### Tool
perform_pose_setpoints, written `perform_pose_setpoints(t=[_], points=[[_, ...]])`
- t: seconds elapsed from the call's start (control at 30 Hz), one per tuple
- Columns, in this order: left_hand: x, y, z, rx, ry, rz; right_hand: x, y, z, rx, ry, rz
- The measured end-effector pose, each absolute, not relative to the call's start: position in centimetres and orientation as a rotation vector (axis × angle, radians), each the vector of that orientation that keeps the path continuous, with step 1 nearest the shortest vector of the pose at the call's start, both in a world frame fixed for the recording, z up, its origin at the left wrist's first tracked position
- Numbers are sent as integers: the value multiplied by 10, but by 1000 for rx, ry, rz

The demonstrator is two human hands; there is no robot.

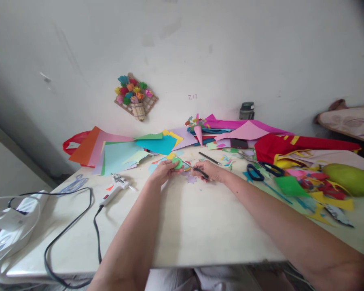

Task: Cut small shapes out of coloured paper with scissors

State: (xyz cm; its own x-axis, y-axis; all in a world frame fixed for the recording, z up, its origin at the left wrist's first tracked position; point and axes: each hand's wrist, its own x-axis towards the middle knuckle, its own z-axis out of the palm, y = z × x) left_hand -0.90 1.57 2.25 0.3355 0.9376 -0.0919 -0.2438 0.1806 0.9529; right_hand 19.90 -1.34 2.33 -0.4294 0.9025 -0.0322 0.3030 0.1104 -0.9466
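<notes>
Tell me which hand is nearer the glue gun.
Left. The left hand, holding green paper, is right of the glue gun; the right hand, holding scissors, is farther right.

Up on the pale wall [170, 52], there's a short marking [193, 97] in thin reddish strokes, and it reads like "Z17", though that first character could just as well be a 2 and the middle one an I. Across to the dark bottle [246, 111], a small whitish patch shows near the lid, too tiny to read.
</notes>
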Motion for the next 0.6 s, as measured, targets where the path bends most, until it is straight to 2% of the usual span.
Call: perform_pose_setpoints(t=[0.6], points=[[-3, 16, 19, 1060, 778, 929, 201, -9, 18, -1078, -1822, 1319]])
